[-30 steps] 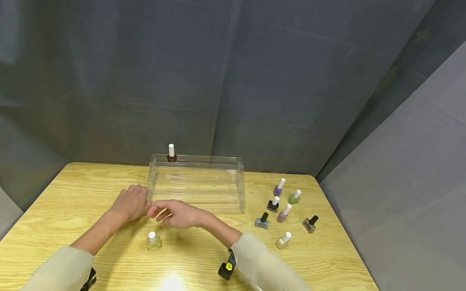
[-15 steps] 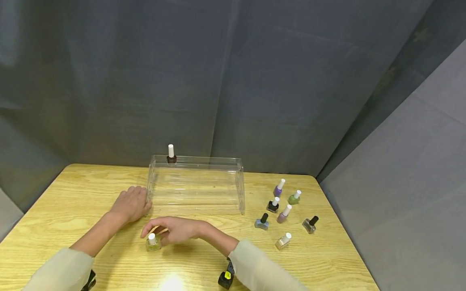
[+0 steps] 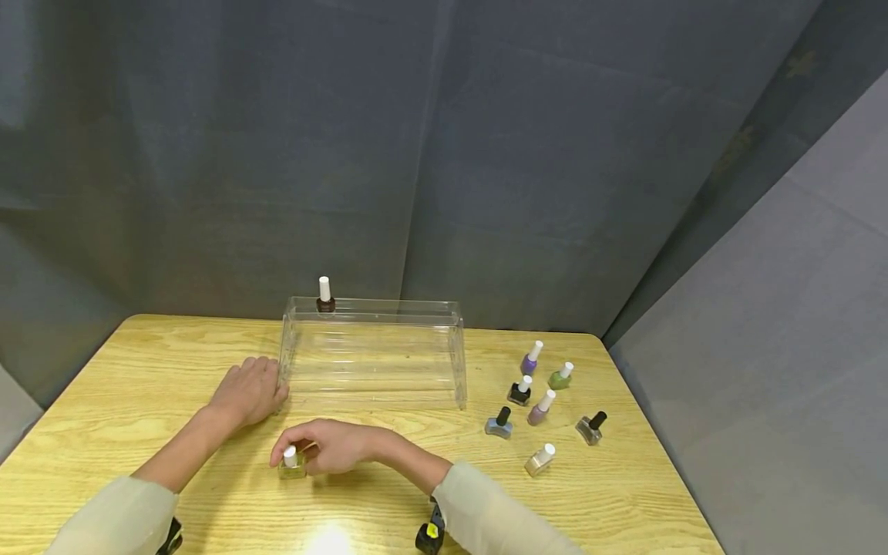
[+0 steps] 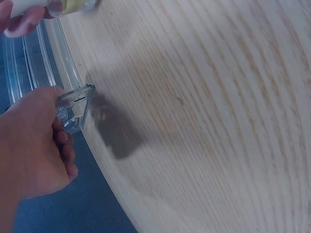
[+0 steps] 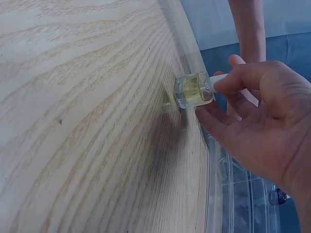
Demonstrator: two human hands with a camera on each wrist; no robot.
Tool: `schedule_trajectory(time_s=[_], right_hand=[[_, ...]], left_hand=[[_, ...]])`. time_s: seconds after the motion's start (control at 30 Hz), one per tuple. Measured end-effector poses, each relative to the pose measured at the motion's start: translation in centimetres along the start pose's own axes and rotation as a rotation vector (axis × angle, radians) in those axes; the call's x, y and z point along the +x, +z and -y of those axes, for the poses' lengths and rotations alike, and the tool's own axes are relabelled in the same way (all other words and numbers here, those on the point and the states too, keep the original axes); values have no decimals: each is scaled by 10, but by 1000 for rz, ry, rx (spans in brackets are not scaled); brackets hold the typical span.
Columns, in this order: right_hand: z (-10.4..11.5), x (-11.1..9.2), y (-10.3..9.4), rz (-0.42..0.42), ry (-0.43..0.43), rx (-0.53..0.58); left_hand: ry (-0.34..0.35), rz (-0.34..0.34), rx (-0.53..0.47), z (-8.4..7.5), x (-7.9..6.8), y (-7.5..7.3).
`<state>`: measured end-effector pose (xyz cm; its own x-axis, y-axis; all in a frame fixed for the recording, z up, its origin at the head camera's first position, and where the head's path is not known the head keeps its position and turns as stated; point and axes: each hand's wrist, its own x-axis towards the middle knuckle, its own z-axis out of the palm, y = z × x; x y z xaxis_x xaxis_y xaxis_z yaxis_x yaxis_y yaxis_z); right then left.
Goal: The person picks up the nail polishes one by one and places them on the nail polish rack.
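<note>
A clear plastic stepped rack [image 3: 375, 316] stands at the back of the table, a dark nail polish bottle [image 3: 325, 305] with a white cap on its top step. My left hand [image 3: 248, 391] holds the rack's left end; in the left wrist view the thumb lies along its corner [image 4: 77, 103] and the fingers curl beside it. In front of the rack, my right hand [image 3: 338, 447] pinches a yellowish nail polish bottle [image 5: 193, 91] by its white cap [image 5: 217, 81] between thumb and fingers. The bottle is upright, its base close to the table.
Several nail polish bottles stand to the right, among them purple [image 3: 530, 364], green [image 3: 559, 380], black [image 3: 519, 394], mauve [image 3: 537, 413], blue [image 3: 498, 426], a black-capped one [image 3: 588, 432] and cream [image 3: 537, 462]. A dark curtain [image 3: 444, 154] hangs behind the table [image 3: 388, 501].
My right hand has moved from beside the rack's front left corner down toward the front edge and taken the yellowish bottle's cap. The left hand has stayed at the rack.
</note>
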<state>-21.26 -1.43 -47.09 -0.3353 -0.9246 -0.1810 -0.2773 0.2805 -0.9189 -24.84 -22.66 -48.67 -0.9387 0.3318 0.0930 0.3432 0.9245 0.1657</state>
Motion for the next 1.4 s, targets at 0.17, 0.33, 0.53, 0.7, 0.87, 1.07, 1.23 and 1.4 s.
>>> schedule_trajectory(time_s=[0.17, 0.33, 0.53, 0.7, 0.87, 1.07, 1.23, 1.4], right_hand=[[0, -1, -2, -8, -25, -27], [-2, -1, -4, -41, -41, -82], [-4, 0, -3, -69, -30, -53], [-6, 1, -2, -84, -19, -4], [-8, 1, -2, -103, -4, 3], [-10, 2, -2, -73, 21, -39], [-11, 4, -1, -54, 39, -95], [-11, 4, -1, -62, 59, -105]], left_hand=[[1, -5, 2, 0, 0, 0], [4, -7, 3, 0, -1, 0], [6, -13, 11, 0, -1, -1], [2, -12, 10, 0, -2, -1], [6, 1, 9, 1, -2, -1], [2, 6, 9, 1, -2, -1], [1, 1, 13, 0, -2, -1], [-4, 11, 9, -1, -1, -2]])
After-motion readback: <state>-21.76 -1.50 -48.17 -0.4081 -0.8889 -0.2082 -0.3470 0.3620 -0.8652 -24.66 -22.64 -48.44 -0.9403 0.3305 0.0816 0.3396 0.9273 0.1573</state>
